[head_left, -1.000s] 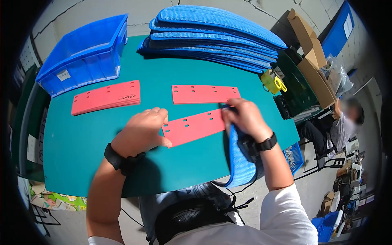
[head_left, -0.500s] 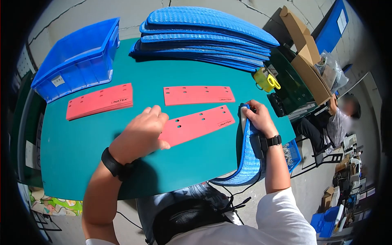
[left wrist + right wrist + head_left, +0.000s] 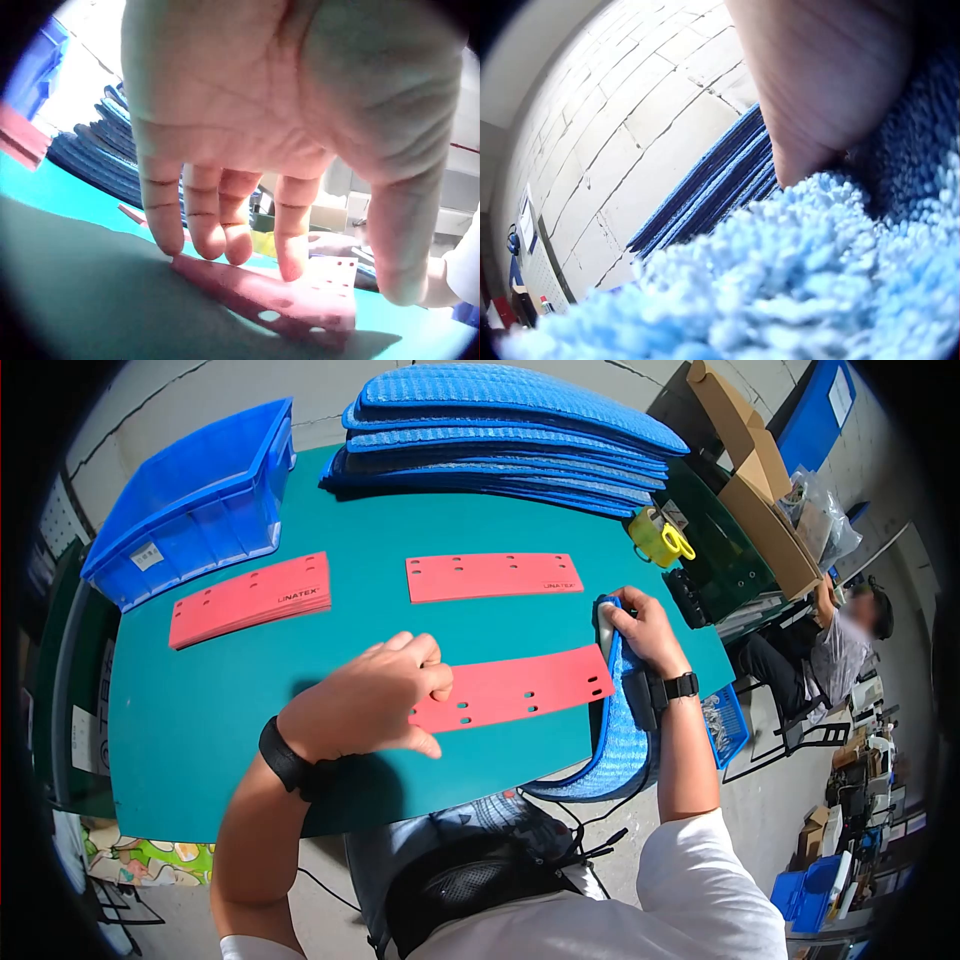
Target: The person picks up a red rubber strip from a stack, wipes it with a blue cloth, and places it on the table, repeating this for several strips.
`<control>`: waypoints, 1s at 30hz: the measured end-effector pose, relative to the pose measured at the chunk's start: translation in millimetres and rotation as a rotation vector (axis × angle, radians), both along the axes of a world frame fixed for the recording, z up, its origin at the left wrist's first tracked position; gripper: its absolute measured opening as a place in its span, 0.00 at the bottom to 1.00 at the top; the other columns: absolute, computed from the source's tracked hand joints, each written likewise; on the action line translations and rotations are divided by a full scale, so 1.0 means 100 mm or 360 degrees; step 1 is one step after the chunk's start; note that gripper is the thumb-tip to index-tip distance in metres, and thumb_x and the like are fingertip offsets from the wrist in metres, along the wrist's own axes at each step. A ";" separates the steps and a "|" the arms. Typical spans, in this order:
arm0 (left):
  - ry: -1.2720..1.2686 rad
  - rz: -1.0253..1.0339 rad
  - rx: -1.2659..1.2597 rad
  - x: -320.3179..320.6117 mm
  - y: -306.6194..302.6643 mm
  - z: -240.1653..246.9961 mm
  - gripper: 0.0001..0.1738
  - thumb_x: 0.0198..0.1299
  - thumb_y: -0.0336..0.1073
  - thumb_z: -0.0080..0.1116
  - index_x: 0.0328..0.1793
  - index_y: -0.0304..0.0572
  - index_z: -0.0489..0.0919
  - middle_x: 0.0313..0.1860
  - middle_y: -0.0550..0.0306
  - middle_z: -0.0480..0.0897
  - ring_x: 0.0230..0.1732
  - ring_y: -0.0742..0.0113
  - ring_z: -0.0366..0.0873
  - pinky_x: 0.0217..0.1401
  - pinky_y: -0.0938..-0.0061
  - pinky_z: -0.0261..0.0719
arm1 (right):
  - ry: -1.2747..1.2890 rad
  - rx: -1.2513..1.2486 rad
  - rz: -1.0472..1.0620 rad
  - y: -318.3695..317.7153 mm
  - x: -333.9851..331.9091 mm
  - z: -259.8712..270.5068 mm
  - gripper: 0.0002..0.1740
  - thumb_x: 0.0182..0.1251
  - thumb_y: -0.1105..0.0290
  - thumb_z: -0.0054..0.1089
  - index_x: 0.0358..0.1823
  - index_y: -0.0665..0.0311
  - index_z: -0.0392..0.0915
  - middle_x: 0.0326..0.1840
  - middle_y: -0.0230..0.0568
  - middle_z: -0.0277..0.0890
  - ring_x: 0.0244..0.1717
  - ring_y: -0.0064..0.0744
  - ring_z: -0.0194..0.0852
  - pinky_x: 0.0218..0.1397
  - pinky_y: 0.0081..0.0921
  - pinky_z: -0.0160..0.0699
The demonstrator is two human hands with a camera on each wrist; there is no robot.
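My left hand (image 3: 365, 695) is over the left end of a red perforated strip (image 3: 510, 688). In the left wrist view its fingers (image 3: 292, 225) reach down, tips at the strip's edge, with the thumb (image 3: 405, 247) apart. Part of the strip's left end is hidden by the hand. Its upper face shows slots along the near edge and no lettering. My right hand (image 3: 650, 630) pinches the top corner of a blue fluffy mop pad (image 3: 625, 730), which curves down over the table's front edge. The strip's right end reaches the pad's edge.
A second red strip (image 3: 490, 578) lies behind, and a stack of red strips (image 3: 250, 602) at left. Blue pads (image 3: 500, 435) are piled at the back beside a blue bin (image 3: 190, 510). Yellow-handled scissors (image 3: 675, 545) stand at right. A person (image 3: 825, 650) sits beyond the table.
The near red strip has turned over, its lettering now out of sight, and moved right toward the pad. My right hand has left the strip's right end and drawn the pad's corner upright.
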State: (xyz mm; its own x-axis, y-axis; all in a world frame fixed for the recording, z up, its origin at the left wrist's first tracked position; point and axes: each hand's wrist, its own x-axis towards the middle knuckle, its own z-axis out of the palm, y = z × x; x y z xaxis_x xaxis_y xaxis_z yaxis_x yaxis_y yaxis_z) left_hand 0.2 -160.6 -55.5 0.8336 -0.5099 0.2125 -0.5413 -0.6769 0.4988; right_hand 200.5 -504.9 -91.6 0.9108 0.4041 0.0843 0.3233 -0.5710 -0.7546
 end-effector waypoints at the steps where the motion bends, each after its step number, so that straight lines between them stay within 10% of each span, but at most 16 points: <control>1: 0.0004 0.0000 -0.0003 0.00 0.00 -0.02 0.19 0.43 0.28 0.73 0.41 0.39 0.77 0.41 0.49 0.74 0.48 0.48 0.75 0.50 0.59 0.75 | 0.0004 -0.0003 0.0000 0.00 0.00 -0.01 0.12 0.70 0.68 0.60 0.43 0.72 0.77 0.35 0.31 0.78 0.37 0.18 0.71 0.44 0.20 0.71; 30: 0.0574 0.0590 0.0049 0.18 0.36 -0.07 0.30 0.45 0.43 0.74 0.47 0.33 0.71 0.42 0.43 0.79 0.46 0.46 0.76 0.45 0.58 0.73 | -0.0272 -0.0040 0.0100 0.33 -0.22 0.30 0.11 0.66 0.68 0.64 0.42 0.70 0.80 0.31 0.35 0.79 0.34 0.22 0.74 0.40 0.23 0.74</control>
